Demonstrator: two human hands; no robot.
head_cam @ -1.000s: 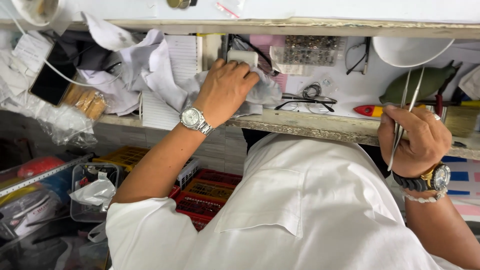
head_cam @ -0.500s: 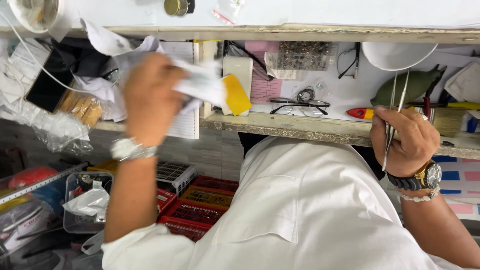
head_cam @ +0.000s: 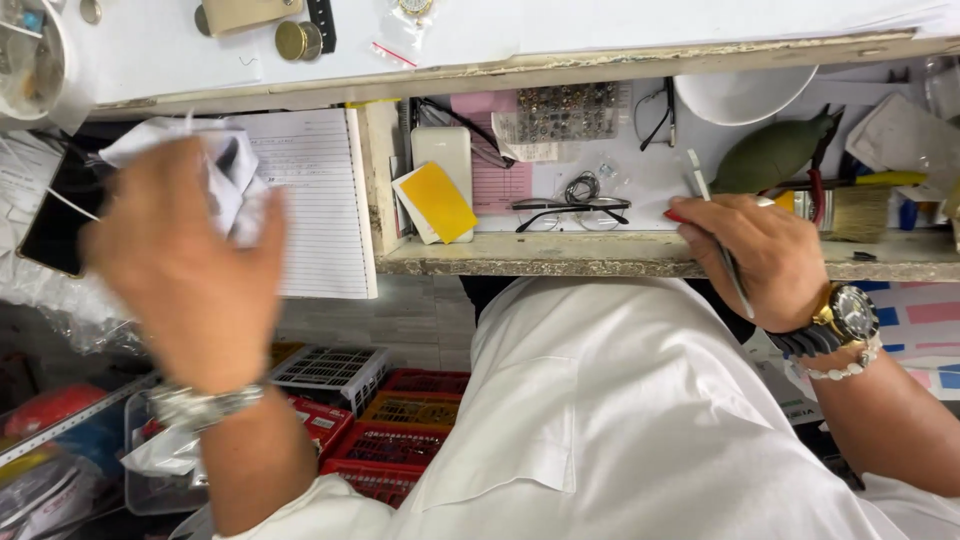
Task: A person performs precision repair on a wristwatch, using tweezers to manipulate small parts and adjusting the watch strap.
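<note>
Left hand [head_cam: 185, 270] clutches crumpled white paper [head_cam: 235, 175]; right hand [head_cam: 765, 260] pinches tweezers [head_cam: 715, 225] near a yellow card [head_cam: 440, 200].

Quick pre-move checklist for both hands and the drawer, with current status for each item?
1. Left hand gripping crumpled paper: ok, though blurred by motion.
2. Right hand holding tweezers: ok.
3. Tweezers tip empty: cannot tell, hidden by the hand.
4. Glasses lying apart from both hands: ok.
5. Yellow card resting in the drawer, untouched: ok.
6. Notepad fully visible: not ok, the paper and left hand cover its left side.
</note>
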